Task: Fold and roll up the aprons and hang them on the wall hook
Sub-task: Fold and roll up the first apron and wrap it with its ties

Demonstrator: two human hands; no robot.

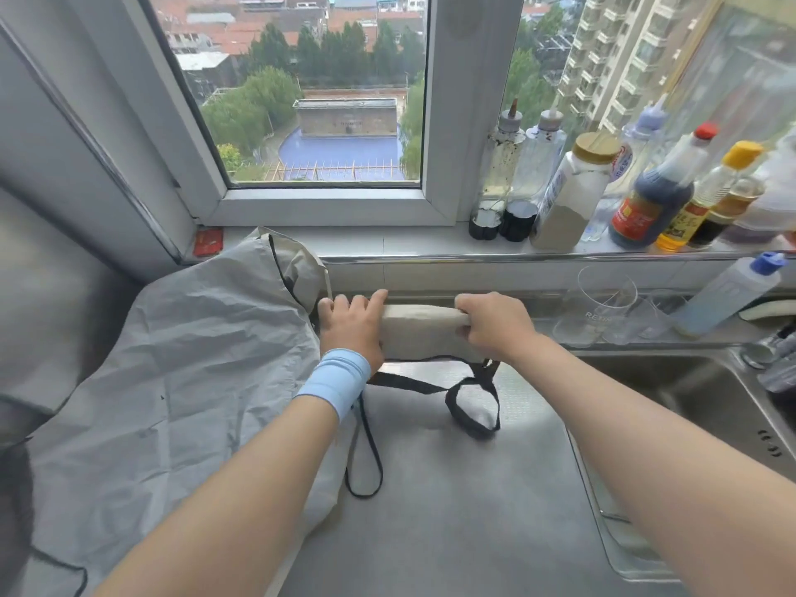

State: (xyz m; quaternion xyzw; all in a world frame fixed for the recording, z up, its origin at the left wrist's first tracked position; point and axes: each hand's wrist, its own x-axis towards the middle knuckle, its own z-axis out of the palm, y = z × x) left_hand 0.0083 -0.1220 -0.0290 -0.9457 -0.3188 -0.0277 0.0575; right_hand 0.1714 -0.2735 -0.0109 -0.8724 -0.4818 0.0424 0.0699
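A beige apron rolled into a thick bundle [420,333] lies on the steel counter against the back wall below the window. My left hand [351,327] presses on its left end and my right hand [493,323] grips its right end. Black straps [471,409] trail from the roll toward me in loops on the counter. A second, grey apron [181,381] lies spread and crumpled on the left, its top propped against the window sill. No wall hook is in view.
Bottles of sauces and seasoning [573,191] line the window sill at the right. Clear glasses [603,312] and a blue-capped squeeze bottle [728,295] stand behind the sink [698,394] on the right. A small red object [207,243] sits in the left sill corner.
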